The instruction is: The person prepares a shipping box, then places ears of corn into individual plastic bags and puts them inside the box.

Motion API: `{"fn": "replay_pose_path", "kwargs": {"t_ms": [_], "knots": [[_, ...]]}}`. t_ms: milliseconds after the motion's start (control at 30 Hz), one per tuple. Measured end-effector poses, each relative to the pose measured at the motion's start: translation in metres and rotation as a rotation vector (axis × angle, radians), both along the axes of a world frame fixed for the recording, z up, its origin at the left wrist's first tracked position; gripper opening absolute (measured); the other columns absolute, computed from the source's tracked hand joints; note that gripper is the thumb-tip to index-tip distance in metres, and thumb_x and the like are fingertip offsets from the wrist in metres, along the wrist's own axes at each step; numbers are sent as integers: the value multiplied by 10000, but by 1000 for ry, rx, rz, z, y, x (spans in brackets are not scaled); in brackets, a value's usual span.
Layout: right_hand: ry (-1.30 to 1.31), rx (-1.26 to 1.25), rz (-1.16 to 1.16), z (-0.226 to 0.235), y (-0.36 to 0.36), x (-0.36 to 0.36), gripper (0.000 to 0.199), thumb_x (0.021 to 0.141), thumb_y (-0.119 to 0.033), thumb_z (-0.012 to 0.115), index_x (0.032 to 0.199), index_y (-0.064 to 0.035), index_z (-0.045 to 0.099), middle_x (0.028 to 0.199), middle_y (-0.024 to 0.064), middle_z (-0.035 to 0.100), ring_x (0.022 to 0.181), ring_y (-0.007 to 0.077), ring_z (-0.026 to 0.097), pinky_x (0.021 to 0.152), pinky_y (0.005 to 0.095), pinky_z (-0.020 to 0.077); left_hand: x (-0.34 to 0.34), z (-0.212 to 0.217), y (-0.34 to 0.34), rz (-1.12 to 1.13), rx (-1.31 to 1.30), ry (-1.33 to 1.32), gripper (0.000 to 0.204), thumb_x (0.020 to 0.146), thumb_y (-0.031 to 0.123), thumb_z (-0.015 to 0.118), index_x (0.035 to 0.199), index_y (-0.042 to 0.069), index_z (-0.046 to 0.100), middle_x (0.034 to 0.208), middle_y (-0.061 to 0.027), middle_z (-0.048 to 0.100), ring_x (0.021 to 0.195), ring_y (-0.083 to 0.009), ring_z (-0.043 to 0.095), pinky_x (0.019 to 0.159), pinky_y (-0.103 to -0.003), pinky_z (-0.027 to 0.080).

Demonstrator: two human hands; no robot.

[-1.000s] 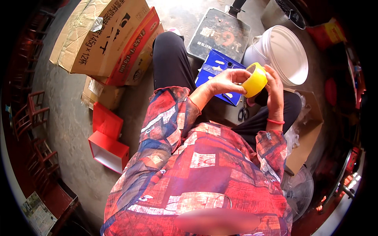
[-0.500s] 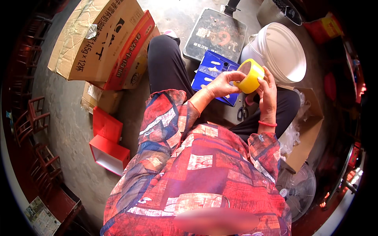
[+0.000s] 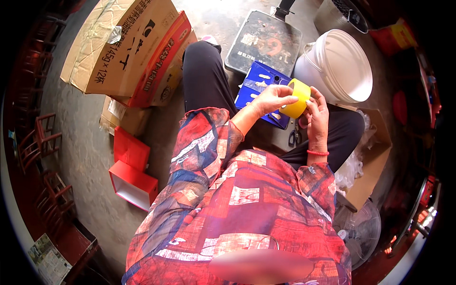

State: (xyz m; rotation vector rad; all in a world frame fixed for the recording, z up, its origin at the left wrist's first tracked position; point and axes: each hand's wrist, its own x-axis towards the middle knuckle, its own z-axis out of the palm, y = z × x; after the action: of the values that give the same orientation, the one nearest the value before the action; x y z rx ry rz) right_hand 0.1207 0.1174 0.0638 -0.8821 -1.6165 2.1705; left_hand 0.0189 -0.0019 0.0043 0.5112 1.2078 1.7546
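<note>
Between my two hands is a roll of yellow packing tape [image 3: 299,99], held up over a blue box [image 3: 259,90]. My left hand [image 3: 275,99] is closed on the roll's left side, with the thumb laid on the yellow band. At the right side of the roll, my right hand [image 3: 317,111] has its fingertips pressed to the tape. The blue box has several pale patches on top and a strip of tape across it. A pair of dark-handled scissors [image 3: 294,137] lies just below the box, near my right wrist.
A flat platform scale [image 3: 263,40] sits beyond the blue box, beside a white bucket [image 3: 349,66]. Large cardboard cartons [image 3: 107,52] stand at left, above an open red box [image 3: 133,183]. To the right are a carton [image 3: 373,156] with clear plastic and a fan [image 3: 358,232].
The tape roll has turned and come slightly left and down between my hands. My right fingers have shifted lower along it. The whole view has moved a little.
</note>
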Motion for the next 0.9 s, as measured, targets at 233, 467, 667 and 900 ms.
{"fn": "replay_pose_path", "kwargs": {"t_ms": [233,467,667,900], "knots": [[-43,26,-26,-7,2,0,394,794,24,479,1183,-26,439,879,43,569,750,77,531,644,190,430,3,0,-1,-2,-45,-58,290,750,206,699,958,15,635,877,-27,632,809,-84,567,729,-214,434],[-53,171,66,-7,5,1,381,787,36,464,1164,-16,452,874,54,571,741,83,524,639,188,417,0,-9,0,-3,-63,-67,269,705,165,718,921,22,648,848,-31,641,780,-90,576,728,-236,438],[-64,206,63,-9,3,1,416,763,57,462,1173,-15,446,884,65,576,781,97,536,673,198,423,1,-9,1,-19,-87,-75,258,698,162,723,904,22,651,849,-33,642,783,-90,575,732,-238,438],[-24,193,83,-9,2,0,430,772,39,516,1190,-11,426,907,86,591,845,126,557,765,232,437,2,-7,1,8,-82,-84,269,696,164,728,910,19,653,844,-37,645,775,-93,583,726,-239,446]]}}
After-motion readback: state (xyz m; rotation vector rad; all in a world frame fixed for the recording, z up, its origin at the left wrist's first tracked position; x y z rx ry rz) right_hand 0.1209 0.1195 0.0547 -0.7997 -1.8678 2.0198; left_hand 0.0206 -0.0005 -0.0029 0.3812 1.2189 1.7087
